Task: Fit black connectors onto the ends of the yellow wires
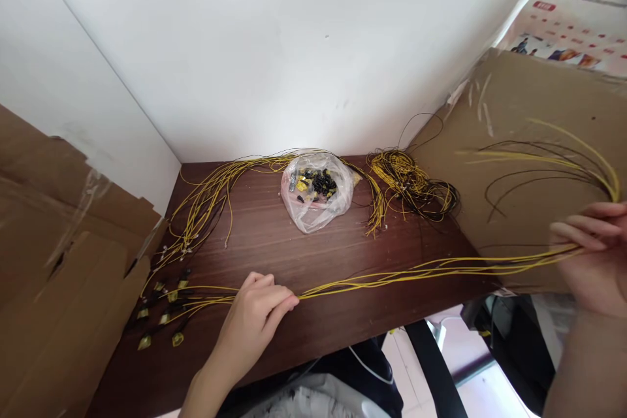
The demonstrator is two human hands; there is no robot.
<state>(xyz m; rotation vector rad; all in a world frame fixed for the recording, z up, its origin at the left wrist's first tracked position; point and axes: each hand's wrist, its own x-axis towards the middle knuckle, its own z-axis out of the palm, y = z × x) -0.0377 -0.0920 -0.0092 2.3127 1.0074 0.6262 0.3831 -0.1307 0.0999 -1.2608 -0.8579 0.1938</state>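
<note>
A bundle of yellow and black wires [392, 276] stretches between my two hands over the table's front part. My left hand [262, 313] is closed around it near the connector end, its knuckles up. Left of that hand, several black and yellow connectors [172, 297] on the wire ends lie on the tabletop. Out at the far right, my right hand [595, 251] is raised and closed on the same bundle. The loose wire tails fan up and leftward from it, slightly blurred.
A clear plastic bag [316, 215] of small black and yellow parts sits mid-table [264, 228]. More yellow wires [220, 186] lie at the back left, and a tangled wire coil [406, 176] at the back right. Cardboard panels [63, 261] flank both sides; a white wall stands behind.
</note>
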